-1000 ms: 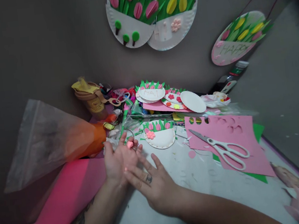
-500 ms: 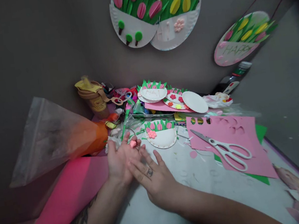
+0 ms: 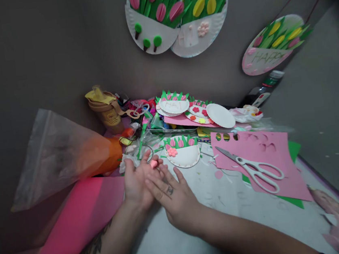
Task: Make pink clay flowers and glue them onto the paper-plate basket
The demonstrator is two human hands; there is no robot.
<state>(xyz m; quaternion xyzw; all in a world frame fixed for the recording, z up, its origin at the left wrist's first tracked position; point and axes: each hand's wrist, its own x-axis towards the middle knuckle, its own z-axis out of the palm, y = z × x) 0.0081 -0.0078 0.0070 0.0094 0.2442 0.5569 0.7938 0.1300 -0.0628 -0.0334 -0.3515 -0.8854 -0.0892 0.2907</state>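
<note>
My left hand (image 3: 139,183) is turned palm up above the table, fingers partly curled, holding a small lump of pink modelling clay (image 3: 153,164) near the fingertips. Across its palm lies my right hand (image 3: 177,195), palm down, with fingers stretched out and a ring on one of them. Whether anything sits between the two palms is hidden. Just beyond the hands is a decorated paper plate (image 3: 188,157) with green paper grass, pink tulips and a pink clay flower (image 3: 172,152).
White-handled scissors (image 3: 258,172) lie on pink paper (image 3: 282,151) at the right. A plastic bag with orange contents (image 3: 96,157) and a lidded cup (image 3: 106,113) stand at left. Several decorated plates (image 3: 173,107) are at the back; others hang on the wall (image 3: 201,33).
The pink clay has shifted slightly right and down along with my left fingers. My right hand stays on the left palm, with only a slight movement.
</note>
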